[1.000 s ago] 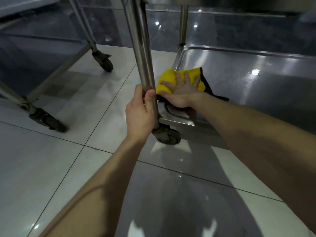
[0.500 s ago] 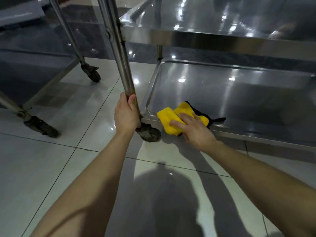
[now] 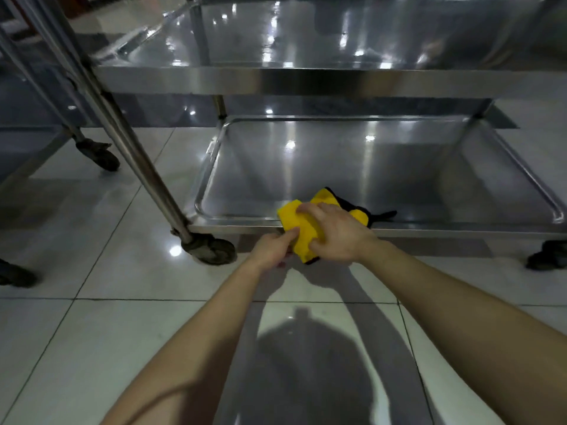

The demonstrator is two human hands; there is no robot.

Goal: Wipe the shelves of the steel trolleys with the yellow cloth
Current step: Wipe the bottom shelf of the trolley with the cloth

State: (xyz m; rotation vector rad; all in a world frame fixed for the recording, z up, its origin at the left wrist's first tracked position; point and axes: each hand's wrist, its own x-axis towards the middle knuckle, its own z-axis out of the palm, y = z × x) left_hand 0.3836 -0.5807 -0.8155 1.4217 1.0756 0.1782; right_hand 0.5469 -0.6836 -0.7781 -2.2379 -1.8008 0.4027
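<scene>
The yellow cloth (image 3: 302, 230), with a black backing, hangs over the front rim of the steel trolley's bottom shelf (image 3: 352, 167). My right hand (image 3: 336, 233) grips the cloth from above, fingers curled over its top and thumb on its front. My left hand (image 3: 273, 248) pinches the cloth's lower left edge just in front of the rim. Above the bottom shelf runs the trolley's middle shelf (image 3: 306, 41), shiny and bare.
The trolley's slanted front-left leg (image 3: 129, 148) ends in a caster (image 3: 211, 248) left of my hands. A second trolley's shelf (image 3: 18, 154) and caster (image 3: 98, 154) stand at the far left. Another caster (image 3: 549, 256) sits at the right. Glossy tiled floor lies below.
My left hand let go of the trolley's leg and moved right to the cloth. My right hand pulled the cloth forward over the shelf's front rim. The view has pulled back.
</scene>
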